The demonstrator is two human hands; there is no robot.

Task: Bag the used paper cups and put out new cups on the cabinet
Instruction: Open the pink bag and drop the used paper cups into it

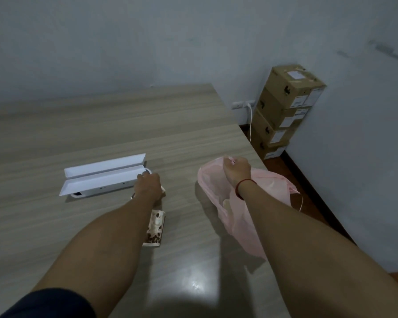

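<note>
Right hand (236,167) pinched pink bag (265,180) rim, centre right; left hand (148,184) covered paper cup (163,191), grip indiscernible; bag mouth probably best held wide.

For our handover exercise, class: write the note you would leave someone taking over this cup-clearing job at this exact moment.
Left hand: over a half-hidden paper cup; grip unclear.
Right hand: pinches the pink plastic bag open. Bag contents unclear.
A second, brown-patterned paper cup lies on its side on the wooden top.
To do: bag both cups, set out new ones; none visible.
</note>
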